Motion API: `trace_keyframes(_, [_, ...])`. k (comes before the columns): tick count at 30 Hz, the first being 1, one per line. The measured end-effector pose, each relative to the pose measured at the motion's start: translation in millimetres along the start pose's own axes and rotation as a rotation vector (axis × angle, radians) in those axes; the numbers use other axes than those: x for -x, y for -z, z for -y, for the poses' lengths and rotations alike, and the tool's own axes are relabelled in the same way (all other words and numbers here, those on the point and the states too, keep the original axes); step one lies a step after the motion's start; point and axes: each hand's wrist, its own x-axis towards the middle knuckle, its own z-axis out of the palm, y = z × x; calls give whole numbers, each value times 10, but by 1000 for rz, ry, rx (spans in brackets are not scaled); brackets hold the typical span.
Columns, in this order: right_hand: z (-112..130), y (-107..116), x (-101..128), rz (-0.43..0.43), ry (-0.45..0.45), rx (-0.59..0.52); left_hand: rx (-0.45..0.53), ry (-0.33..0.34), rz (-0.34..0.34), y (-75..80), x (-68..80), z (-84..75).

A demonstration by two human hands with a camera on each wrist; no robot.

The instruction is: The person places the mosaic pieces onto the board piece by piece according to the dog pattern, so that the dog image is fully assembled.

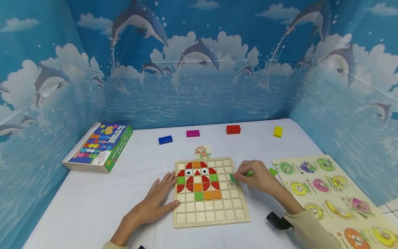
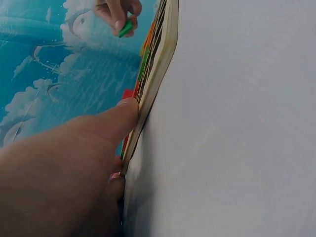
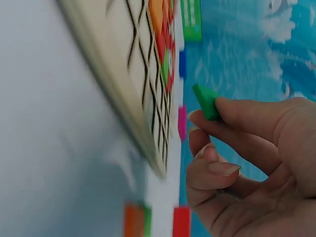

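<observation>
While the left hand (image 1: 155, 200) lay flat, fingers straight, against the grid board (image 1: 211, 216) at lower centre, the right hand (image 1: 259, 178) pinched a green tile (image 1: 232, 177) above the board's right edge.

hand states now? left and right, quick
Left hand: open, flat against the wooden grid board.
Right hand: pinching a green tile.

**Green tile and wooden grid board**

Green tile (image 1: 232, 177): small, flat, square, tilted, pinched in the right hand's fingers (image 3: 232, 116) above the board's right columns.

Wooden grid board (image 1: 214, 216): square, pale, lying flat on the white surface; upper-left cells filled with red, orange and green pieces forming an owl-like figure; left edge touched by the left hand's fingers (image 2: 121, 111).
</observation>
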Motion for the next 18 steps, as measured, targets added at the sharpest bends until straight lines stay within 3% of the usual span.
trace_keyframes(7, [149,-317,87,70,-46,-74,-4,10,14,2,-8,-6])
trace_keyframes(12, [166,-372,101,54,-86,-60,-4,3,18,5,-17,3])
trace_keyframes(18, [177,-404,84,62,-45,-34,-9,9,23,21,-9,10])
